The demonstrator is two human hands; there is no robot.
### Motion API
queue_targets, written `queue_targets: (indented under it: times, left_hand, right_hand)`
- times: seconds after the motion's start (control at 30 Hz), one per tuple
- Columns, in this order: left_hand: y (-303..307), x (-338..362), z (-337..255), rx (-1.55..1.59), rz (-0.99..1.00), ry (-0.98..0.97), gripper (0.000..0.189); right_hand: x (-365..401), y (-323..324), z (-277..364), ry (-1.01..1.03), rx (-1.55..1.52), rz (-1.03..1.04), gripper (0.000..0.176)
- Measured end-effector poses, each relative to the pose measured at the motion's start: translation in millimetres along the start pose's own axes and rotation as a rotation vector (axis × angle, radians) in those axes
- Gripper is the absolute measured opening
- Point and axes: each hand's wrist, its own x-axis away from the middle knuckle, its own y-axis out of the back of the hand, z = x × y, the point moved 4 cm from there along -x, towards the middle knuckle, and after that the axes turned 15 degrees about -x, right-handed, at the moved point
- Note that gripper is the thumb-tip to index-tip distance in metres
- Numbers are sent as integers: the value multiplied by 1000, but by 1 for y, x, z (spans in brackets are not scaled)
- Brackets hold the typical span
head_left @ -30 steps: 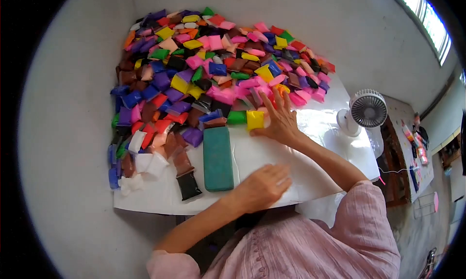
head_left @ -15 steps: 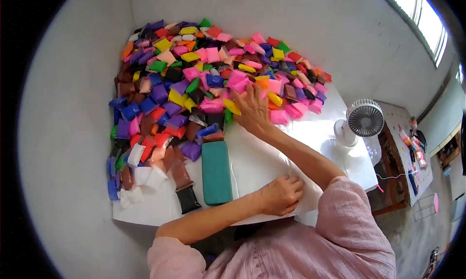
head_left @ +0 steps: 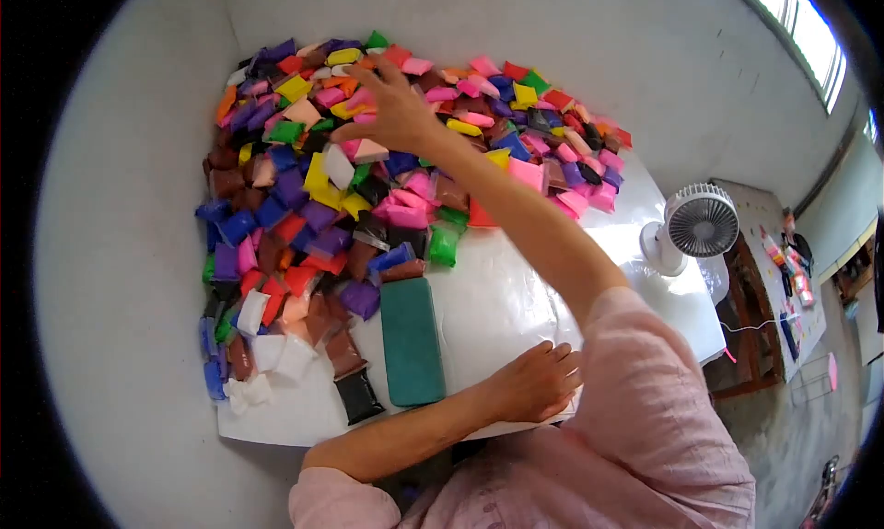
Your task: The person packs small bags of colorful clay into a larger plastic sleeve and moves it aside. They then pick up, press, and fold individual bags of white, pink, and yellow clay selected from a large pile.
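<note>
Small packets of many colours lie heaped across the table's far side.

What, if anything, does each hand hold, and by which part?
The left hand rests empty on the table. The right hand lies spread on the coloured packets; whether it grips one cannot be told.

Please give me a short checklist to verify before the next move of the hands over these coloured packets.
Right hand reaches over the pile of coloured packets: ok.
A packet gripped in it: cannot tell.
Left hand rests on the white table, near its front edge: ok.
Dark green block lies flat, apart from both hands: ok.
Small fan stands apart from the pile: ok.
</note>
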Motion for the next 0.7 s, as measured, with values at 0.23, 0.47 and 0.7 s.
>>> queue_targets:
  times: [0.23, 0.47, 0.7]
  left_hand:
    - [7, -7, -2, -49, -119, 4, 22]
    - [3, -6, -1, -24, -165, 32, 19]
    - [2, -5, 0, -2, -205, 35, 18]
  right_hand:
    - [152, 145, 11, -161, 303, 47, 93]
    - [238, 130, -44, -508, 435, 66, 123]
    - [212, 109, -60, -314, 525, -83, 101]
